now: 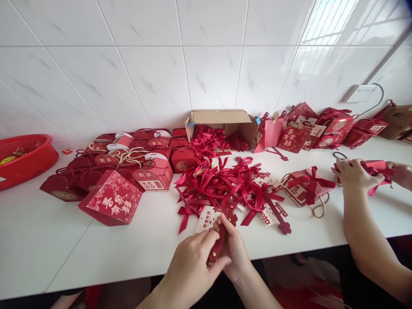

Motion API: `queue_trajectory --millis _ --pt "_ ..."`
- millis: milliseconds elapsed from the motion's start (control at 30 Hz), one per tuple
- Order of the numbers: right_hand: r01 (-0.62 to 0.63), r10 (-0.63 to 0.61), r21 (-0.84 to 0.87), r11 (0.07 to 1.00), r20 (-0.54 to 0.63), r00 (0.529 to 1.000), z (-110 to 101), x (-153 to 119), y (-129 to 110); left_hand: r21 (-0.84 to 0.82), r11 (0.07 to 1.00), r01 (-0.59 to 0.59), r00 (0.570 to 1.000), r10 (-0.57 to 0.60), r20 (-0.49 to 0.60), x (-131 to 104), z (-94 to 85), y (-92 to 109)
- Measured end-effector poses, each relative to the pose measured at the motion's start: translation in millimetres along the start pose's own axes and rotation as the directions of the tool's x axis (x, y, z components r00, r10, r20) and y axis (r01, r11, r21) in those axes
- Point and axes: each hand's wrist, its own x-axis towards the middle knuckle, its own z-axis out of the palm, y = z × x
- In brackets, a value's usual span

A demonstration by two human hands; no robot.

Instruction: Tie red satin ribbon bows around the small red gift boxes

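Note:
Near the table's front edge, my left hand and my right hand are both closed on a dark red strap with gold studs. The strap stands slanted between them, its upper end by a printed card. Just beyond my hands lies a tangled heap of red ribbons. Similar flower-ended straps, one of them this red strap, lie at the heap's right side. To the left a red gift box with white characters rests tilted on the table.
Many red gift boxes crowd the left, beside a red basin. An open cardboard box with ribbons stands against the wall. On the right, a co-worker's hands hold a red box near a bow-tied gift box.

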Motion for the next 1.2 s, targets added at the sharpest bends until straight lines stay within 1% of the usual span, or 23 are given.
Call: queue_trajectory --millis 33,67,100,167,200,233,300,400,467,533,567,600,667,733,800,867,933,1000,1033,1067,1100,1133,1200 --pt "0.022 -0.022 -0.001 1.000 -0.006 1.000 -3 1 0 -0.057 0.998 0.007 1.000 -0.006 0.027 2 -4.4 -5" --pt "0.054 -0.054 -0.010 0.998 -0.008 0.998 -5 2 0 -0.099 0.995 0.025 0.999 -0.022 0.027 6 -8.8 -12" --pt "0.091 -0.091 -0.025 0.996 -0.005 0.996 -8 2 -1 -0.114 0.992 0.050 0.999 -0.051 -0.003 13 -12.5 -22" --pt "0.152 -0.152 -0.048 0.987 0.010 0.988 -14 2 -5 -0.049 0.990 0.135 0.984 -0.140 -0.108 31 -15.6 -47" --pt "0.174 -0.173 -0.050 0.983 0.026 0.985 -16 1 -7 0.025 0.985 0.170 0.974 -0.164 -0.154 41 -14.6 -60" --pt "0.188 -0.186 -0.047 0.981 0.048 0.981 -18 0 -9 0.101 0.980 0.172 0.978 -0.158 -0.132 51 -12.1 -72" --pt "0.197 -0.194 -0.023 0.980 0.090 0.977 -22 -2 -13 0.148 0.977 0.151 0.987 -0.139 -0.086 67 -4.5 -90" --pt "0.180 -0.181 0.018 0.984 0.130 0.975 -25 -5 -16 0.147 0.982 0.115 0.993 -0.113 -0.022 78 3.7 -100" --pt "0.165 -0.166 0.018 0.986 0.144 0.976 -25 -7 -17 0.139 0.983 0.119 0.993 -0.117 -0.024 77 1.3 -100" --pt "0.149 -0.148 0.003 0.989 0.152 0.977 -25 -8 -17 0.126 0.983 0.131 0.991 -0.126 -0.048 73 -7.7 -99" --pt "0.144 -0.141 -0.007 0.990 0.153 0.978 -25 -8 -17 0.083 0.986 0.141 0.989 -0.136 -0.062 70 -13.8 -98" --pt "0.143 -0.139 -0.019 0.990 0.152 0.979 -25 -8 -16 0.006 0.988 0.156 0.985 -0.155 -0.071 67 -20.0 -96" --pt "0.146 -0.137 -0.051 0.988 0.146 0.980 -23 -7 -14 -0.233 0.952 0.196 0.974 -0.216 -0.061 59 -31.0 -90" --pt "0.147 -0.134 -0.086 0.985 0.142 0.981 -20 -5 -11 -0.468 0.848 0.248 0.960 -0.279 0.002 50 -36.9 -81" --pt "0.142 -0.124 -0.124 0.982 0.141 0.982 -15 -5 -6 -0.606 0.741 0.288 0.949 -0.305 0.079 40 -35.9 -68" --pt "0.155 -0.132 -0.171 0.973 0.141 0.981 -10 -6 0 -0.709 0.635 0.308 0.944 -0.299 0.142 29 -28.7 -53" --pt "0.193 -0.161 -0.222 0.956 0.153 0.975 -6 -8 5 -0.785 0.530 0.320 0.942 -0.264 0.206 18 -18.1 -39" --pt "0.196 -0.165 -0.266 0.944 0.135 0.977 -4 -9 8 -0.809 0.468 0.355 0.935 -0.198 0.296 8 -8.2 -27" --pt "0.178 -0.155 -0.282 0.943 0.100 0.983 -4 -10 8 -0.796 0.476 0.375 0.927 -0.169 0.335 4 -4.7 -23" --pt "0.160 -0.150 -0.288 0.944 0.056 0.987 -4 -10 7 -0.768 0.512 0.384 0.921 -0.154 0.357 1 -2.3 -22" --pt "0.154 -0.157 -0.285 0.946 0.014 0.988 -5 -11 6 -0.729 0.572 0.377 0.922 -0.159 0.352 0 -1.2 -24" --pt "0.166 -0.176 -0.274 0.947 -0.014 0.984 -5 -11 3 -0.674 0.650 0.352 0.933 -0.183 0.311 1 -1.2 -30" --pt "0.214 -0.224 -0.245 0.946 -0.015 0.974 -8 -13 -2 -0.486 0.830 0.273 0.962 -0.242 0.127 9 -3.2 -50"
